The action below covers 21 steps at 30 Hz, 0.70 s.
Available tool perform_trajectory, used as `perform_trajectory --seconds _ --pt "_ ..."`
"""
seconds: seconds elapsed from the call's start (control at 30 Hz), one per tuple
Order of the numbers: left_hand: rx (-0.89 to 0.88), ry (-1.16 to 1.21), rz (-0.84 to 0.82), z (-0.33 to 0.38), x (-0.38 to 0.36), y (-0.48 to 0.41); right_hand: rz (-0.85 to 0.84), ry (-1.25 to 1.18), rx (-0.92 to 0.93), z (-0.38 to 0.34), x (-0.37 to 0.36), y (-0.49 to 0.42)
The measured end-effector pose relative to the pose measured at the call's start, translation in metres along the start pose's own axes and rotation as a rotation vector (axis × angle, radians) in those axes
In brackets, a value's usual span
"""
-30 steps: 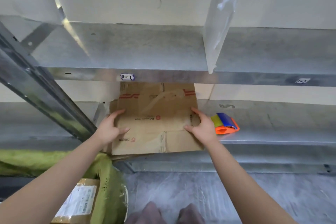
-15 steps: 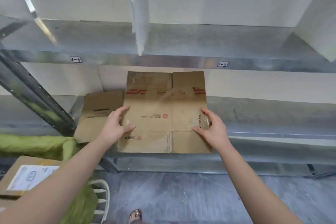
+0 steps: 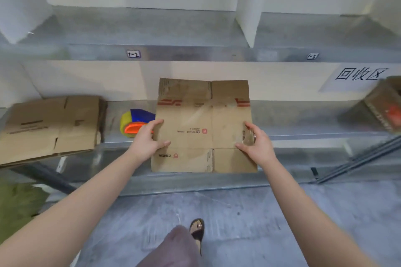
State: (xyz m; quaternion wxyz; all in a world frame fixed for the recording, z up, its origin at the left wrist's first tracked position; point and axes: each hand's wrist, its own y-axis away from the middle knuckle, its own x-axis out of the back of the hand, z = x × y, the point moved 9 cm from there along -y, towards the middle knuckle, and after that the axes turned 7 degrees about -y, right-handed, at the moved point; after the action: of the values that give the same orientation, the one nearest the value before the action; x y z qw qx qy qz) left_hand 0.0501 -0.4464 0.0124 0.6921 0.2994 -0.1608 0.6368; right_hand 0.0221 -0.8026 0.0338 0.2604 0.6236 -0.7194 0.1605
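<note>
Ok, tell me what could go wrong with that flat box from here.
The box overhangs the shelf front; released now, it may slide to the floor.
The left hand is right beside the tape dispenser and could knock it.
The right hand, like the left, pinches only a side edge, so the card may buckle.

Matt brown cardboard sheet (image 3: 204, 125), creased; dull galvanised metal shelf (image 3: 303, 136); glossy plastic tape dispenser (image 3: 136, 122).

Flattened brown cardboard box (image 3: 204, 123) with red print, held flat above the metal shelf (image 3: 303, 136).
</note>
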Motion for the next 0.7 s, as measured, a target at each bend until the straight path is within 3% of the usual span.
perform_trajectory --seconds 0.5,0.7 --pt "0.034 0.074 0.024 0.081 -0.106 -0.058 0.112 -0.017 -0.073 0.087 0.093 -0.067" --pt "0.192 0.352 0.023 0.083 -0.138 -0.049 0.130 0.011 -0.108 0.099 0.100 -0.080"
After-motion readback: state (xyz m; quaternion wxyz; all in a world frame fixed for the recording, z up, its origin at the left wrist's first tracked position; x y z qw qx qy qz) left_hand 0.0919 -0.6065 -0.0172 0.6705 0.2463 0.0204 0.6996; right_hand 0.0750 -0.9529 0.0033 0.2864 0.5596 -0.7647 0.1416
